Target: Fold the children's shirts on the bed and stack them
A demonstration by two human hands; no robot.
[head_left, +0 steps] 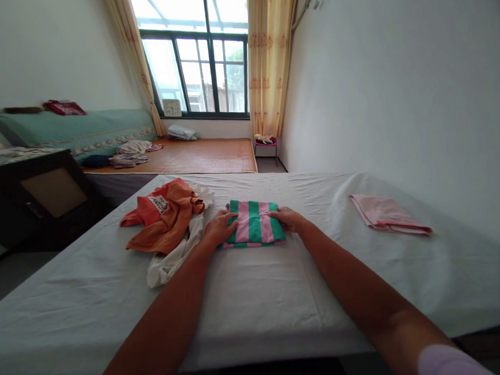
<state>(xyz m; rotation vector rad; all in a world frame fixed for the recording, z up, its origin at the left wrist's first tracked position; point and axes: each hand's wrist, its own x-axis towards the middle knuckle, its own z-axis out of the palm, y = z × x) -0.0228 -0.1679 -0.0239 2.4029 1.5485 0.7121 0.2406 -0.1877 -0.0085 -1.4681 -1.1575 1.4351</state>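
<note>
A folded garment with green and pink stripes point(255, 225) lies flat in the middle of the white-sheeted bed point(255, 298). My left hand point(221, 227) grips its left edge, thumb on top and the other fingers partly hidden at the side. On the opposite edge, my right hand point(289, 218) holds the cloth between thumb and fingers. Left of my left hand is a loose heap: an orange garment point(169, 224), a red garment with a white printed patch point(145, 210) and a white cloth point(170, 265). Far to the right rests a folded pink cloth point(390, 214).
Beyond the bed is a low platform with a brown mat point(207, 155), carrying folded clothes point(128, 159) and a pillow point(182, 132). A dark cabinet point(38, 185) stands at the left. A small stool point(266, 143) is near the curtain. A white wall point(395, 92) borders the right side.
</note>
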